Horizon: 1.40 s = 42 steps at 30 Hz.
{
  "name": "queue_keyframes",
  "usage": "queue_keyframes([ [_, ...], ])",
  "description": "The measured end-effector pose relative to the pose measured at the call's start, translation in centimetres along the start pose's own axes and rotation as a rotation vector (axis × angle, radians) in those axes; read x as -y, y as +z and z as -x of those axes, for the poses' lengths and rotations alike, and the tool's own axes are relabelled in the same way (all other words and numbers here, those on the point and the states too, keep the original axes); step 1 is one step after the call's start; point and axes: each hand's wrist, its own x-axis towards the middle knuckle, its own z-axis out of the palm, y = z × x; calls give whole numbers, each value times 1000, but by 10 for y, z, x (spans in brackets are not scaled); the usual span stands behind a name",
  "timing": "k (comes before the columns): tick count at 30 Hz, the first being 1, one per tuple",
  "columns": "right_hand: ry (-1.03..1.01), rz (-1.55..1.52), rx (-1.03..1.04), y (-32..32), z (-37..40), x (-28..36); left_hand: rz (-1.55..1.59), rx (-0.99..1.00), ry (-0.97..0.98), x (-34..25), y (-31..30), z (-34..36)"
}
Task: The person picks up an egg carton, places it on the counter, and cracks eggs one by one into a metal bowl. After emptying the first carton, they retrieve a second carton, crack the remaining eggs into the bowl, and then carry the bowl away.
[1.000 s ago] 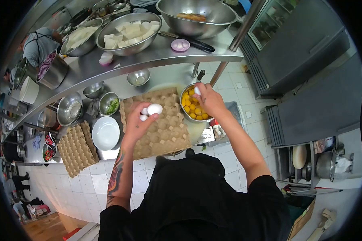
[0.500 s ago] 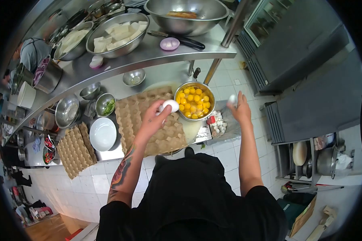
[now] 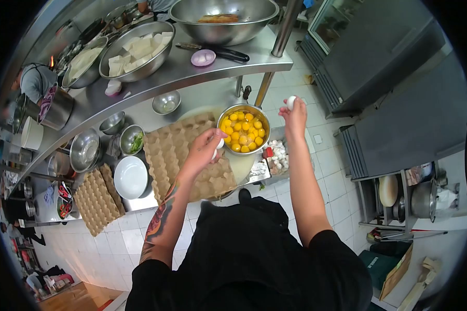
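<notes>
My left hand [image 3: 202, 150] is curled around white eggs [image 3: 220, 143], just left of the metal bowl's rim and over the cardboard egg tray [image 3: 192, 179]. That bowl [image 3: 268, 132] holds many cracked eggs with whole yellow yolks. My right hand [image 3: 296, 123] is raised to the right of the bowl, with a white egg [image 3: 291, 102] gripped at its fingertips; whether it is whole or an empty shell I cannot tell. Below my right forearm, a plastic-lined bin [image 3: 278, 158] contains white eggshells and something red.
A steel shelf [image 3: 202, 78] above the counter carries tofu in a bowl [image 3: 135, 54], a large bowl [image 3: 225, 31], and a knife [image 3: 233, 54]. To the left are a white bowl [image 3: 131, 177], small metal bowls and another egg tray [image 3: 96, 202]. Grey refrigerators [image 3: 399, 129] stand right.
My right hand has moved up and left, its fingers closing around the white egg. My left hand has shifted slightly down, still holding eggs. The whole view has shifted slightly.
</notes>
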Motion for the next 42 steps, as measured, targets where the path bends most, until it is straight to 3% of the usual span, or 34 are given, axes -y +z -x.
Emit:
queue_keyframes([
  [1,-24,-68,-161,8,-9,-5,0,-2,-1,0,-3,3],
  [2,-23,-69,-159,19,-12,-6,-3,16,5,0,-4,8],
  [4,179,0,248,35,-13,-7,-7,34,9,1,-9,22],
  [7,155,-134,78,29,15,30,-45,-38,25,5,-28,46],
  [9,185,-168,133,18,30,28,40,-138,-62,13,-45,62],
  [12,59,470,365,29,57,32,73,-159,-28,20,-61,71],
  [13,58,470,364,35,59,27,73,-158,-27,19,-61,72],
  [15,-493,842,479,48,63,21,57,-161,6,12,-62,76],
  [16,-360,956,544,49,62,25,57,-162,8,10,-63,77],
  [17,-362,956,546,55,65,31,47,-156,25,9,-64,78],
  [19,-468,1340,577,66,74,40,40,-152,39,6,-63,78],
  [22,-444,1590,618,82,84,58,67,-133,19,3,-59,74],
  [25,-601,1340,492,78,90,90,218,-167,10,4,-50,67],
  [27,-563,989,341,47,76,94,370,-161,8,7,-44,62],
  [28,-562,989,338,27,70,95,369,-158,7,10,-40,58],
  [30,-168,627,220,-16,61,88,452,-172,-11,13,-30,51],
  [31,-169,625,215,-40,57,72,448,-169,-12,13,-22,48],
  [33,-837,1625,33,-57,64,55,256,-135,-36,9,-2,35],
  [35,-234,832,528,-6,117,69,227,-80,-10,11,21,19],
  [37,-159,715,937,22,135,65,-4,78,57,2,42,1],
  [40,-152,595,844,10,99,29,-54,24,75,-12,49,1],
  [42,-28,469,474,9,63,35,27,-23,30,-12,39,3],
])
